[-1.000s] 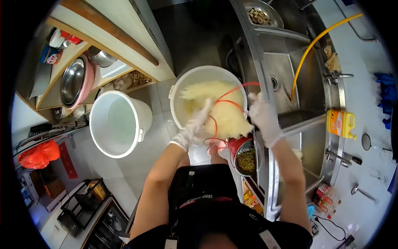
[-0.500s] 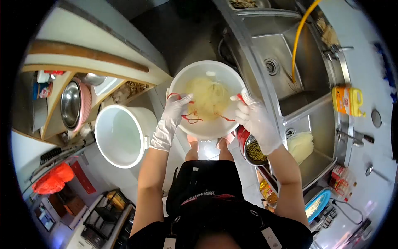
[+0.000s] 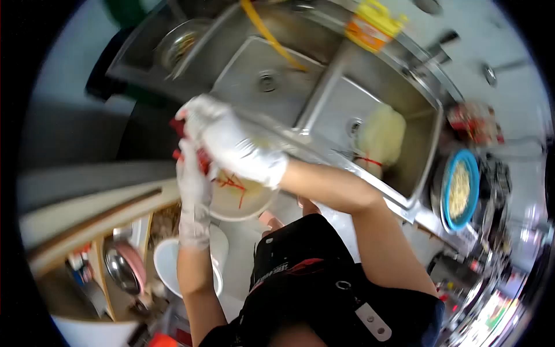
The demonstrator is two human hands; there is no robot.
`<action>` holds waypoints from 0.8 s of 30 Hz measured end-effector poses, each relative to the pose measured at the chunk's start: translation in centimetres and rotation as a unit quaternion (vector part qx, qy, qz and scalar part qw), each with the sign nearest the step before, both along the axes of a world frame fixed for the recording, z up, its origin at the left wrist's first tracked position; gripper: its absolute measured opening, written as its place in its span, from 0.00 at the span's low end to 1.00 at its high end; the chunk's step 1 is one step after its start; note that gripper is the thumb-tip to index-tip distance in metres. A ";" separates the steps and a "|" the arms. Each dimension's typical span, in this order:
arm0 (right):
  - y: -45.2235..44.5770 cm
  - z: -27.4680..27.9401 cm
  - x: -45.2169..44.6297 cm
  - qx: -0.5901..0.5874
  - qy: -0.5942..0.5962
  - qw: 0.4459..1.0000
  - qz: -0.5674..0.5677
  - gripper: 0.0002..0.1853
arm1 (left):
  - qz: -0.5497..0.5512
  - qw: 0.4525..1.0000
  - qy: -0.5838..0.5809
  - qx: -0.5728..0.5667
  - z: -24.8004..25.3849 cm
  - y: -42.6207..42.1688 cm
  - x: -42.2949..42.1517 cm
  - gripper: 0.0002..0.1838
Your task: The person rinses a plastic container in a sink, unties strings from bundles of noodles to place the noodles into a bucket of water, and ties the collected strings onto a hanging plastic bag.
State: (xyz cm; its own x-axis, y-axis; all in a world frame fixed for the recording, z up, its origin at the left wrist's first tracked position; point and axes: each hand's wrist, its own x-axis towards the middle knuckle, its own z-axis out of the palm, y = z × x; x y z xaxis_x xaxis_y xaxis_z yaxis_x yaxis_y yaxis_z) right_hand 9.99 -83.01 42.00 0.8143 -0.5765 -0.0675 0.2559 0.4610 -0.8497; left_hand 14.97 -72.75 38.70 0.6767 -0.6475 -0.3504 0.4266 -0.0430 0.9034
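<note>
My left hand, in a white glove, is raised at the left of the white basin. My right hand, gloved too, crosses over the basin and meets it, fingers closed. A blurred dark red thing shows between the two hands, and both seem closed on it; its kind cannot be made out. In the basin lie pale, noodle-like strands with red ties, partly hidden by my right hand and wrist.
A double steel sink runs along the far side, with a pale bundle tied in red in its right bowl. A yellow jug stands behind it. A blue bowl is at right, a white bucket at lower left.
My hands have left the two sides of the basin and come together at its left, where a dark red thing now shows between them. The view has turned towards the sink.
</note>
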 end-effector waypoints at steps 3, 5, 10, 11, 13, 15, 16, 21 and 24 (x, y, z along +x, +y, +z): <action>-2.7 -3.8 -3.2 -0.206 0.104 0.971 -0.068 0.08 | -0.004 0.996 -0.002 0.091 -3.4 -0.8 -0.5 0.20; -6.7 -7.8 -7.9 -0.226 0.120 0.964 -0.078 0.11 | 0.049 0.984 -0.070 0.159 -5.9 -1.3 -0.6 0.20; -20.9 -18.9 -27.8 -0.133 0.440 0.871 -0.172 0.12 | 0.067 0.976 -0.129 0.162 -7.6 -2.4 0.0 0.21; -23.3 -23.8 -32.6 -0.171 0.503 0.822 -0.205 0.14 | 0.047 0.978 -0.112 0.171 -6.8 -3.3 -0.7 0.21; -25.2 -27.2 -40.7 -0.214 0.671 0.700 -0.122 0.15 | 0.011 0.979 -0.077 0.190 -5.4 -5.0 -2.3 0.21; -25.2 -31.2 -46.0 -0.161 0.737 0.655 -0.040 0.13 | 0.019 0.976 -0.068 0.206 -6.4 -6.2 -3.4 0.21; -24.3 -32.5 -47.1 -0.177 0.733 0.657 0.002 0.12 | 0.030 0.973 -0.065 0.222 -6.8 -6.7 -4.0 0.21; -20.3 -35.2 -46.8 -0.306 0.628 0.674 0.240 0.13 | 0.016 0.963 -0.070 0.260 -7.7 -9.1 -5.4 0.20; -20.7 -37.2 -46.0 -0.291 0.703 0.642 0.097 0.12 | -0.015 0.963 -0.049 0.266 -6.1 -11.0 -6.7 0.13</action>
